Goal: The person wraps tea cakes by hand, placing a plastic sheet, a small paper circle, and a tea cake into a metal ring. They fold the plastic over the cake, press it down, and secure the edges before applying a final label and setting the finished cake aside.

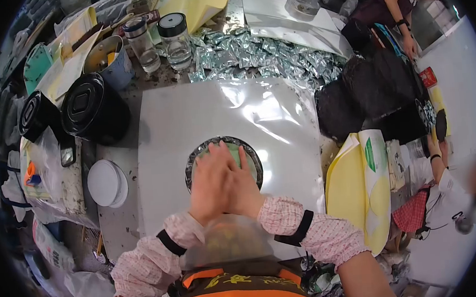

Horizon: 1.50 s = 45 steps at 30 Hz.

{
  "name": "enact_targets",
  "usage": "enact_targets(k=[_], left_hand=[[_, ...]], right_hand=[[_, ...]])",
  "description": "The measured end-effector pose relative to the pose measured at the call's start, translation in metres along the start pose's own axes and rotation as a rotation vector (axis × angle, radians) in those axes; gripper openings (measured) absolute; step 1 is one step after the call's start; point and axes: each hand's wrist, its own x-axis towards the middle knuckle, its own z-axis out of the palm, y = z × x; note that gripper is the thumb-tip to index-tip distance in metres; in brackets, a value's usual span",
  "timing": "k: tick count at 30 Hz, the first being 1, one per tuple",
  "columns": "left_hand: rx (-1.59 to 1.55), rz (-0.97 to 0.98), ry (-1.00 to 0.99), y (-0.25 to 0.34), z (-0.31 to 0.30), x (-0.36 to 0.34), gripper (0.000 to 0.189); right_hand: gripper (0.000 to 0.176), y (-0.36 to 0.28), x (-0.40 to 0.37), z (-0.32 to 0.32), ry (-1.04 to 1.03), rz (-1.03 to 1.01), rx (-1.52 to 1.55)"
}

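Both hands lie flat, overlapping, on a round disc (256, 159) with a dark, shiny rim and a pale green centre. My left hand (210, 182) reaches in from the left, its fingers stretched forward over the disc. Beside and partly overlapped with it, my right hand (244, 188) presses down with its fingers extended. Most of the disc's middle is hidden beneath them. Under the disc is a clear plastic sheet (191, 110) on a pale work surface. Pink checked sleeve covers are on both forearms.
Small foil packets (264, 55) are heaped at the back. Two glass jars (175, 45), a black lidded tub (94, 109) and white round lids (107, 183) stand left. Yellow sheets (342, 182) and black bags (377, 86) lie right. Two other people are at the far right.
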Motion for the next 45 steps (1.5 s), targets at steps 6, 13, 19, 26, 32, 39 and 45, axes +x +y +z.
enact_targets(k=[6, 13, 19, 26, 32, 39, 45], left_hand=[[-0.353, -0.21, 0.024, -0.015, -0.01, 0.007, 0.041], [0.471, 0.22, -0.23, -0.007, 0.016, -0.006, 0.079], [0.07, 0.361, -0.031, 0.026, -0.041, -0.021, 0.033], [-0.544, -0.666, 0.14, -0.054, -0.03, -0.042, 0.038], [-0.389, -0.654, 0.06, -0.077, -0.194, -0.101, 0.038], [-0.071, -0.798, -0.601, -0.061, -0.291, -0.194, 0.015], [0.108, -0.019, -0.707, -0.06, -0.175, -0.162, 0.017]], right_hand=[[0.049, 0.029, 0.012, -0.021, 0.395, 0.149, 0.432], [0.018, 0.01, 0.014, -0.048, 0.526, 0.208, 0.344], [0.023, 0.009, -0.044, -0.054, 0.68, 0.203, 0.447], [0.027, 0.026, -0.093, -0.016, 0.572, 0.621, 0.911], [0.029, 0.033, -0.112, -0.013, 0.444, 0.642, 0.922], [0.044, 0.015, -0.134, -0.001, 0.429, 0.532, 0.991], [0.035, 0.001, -0.16, -0.007, 0.199, 0.242, 0.446]])
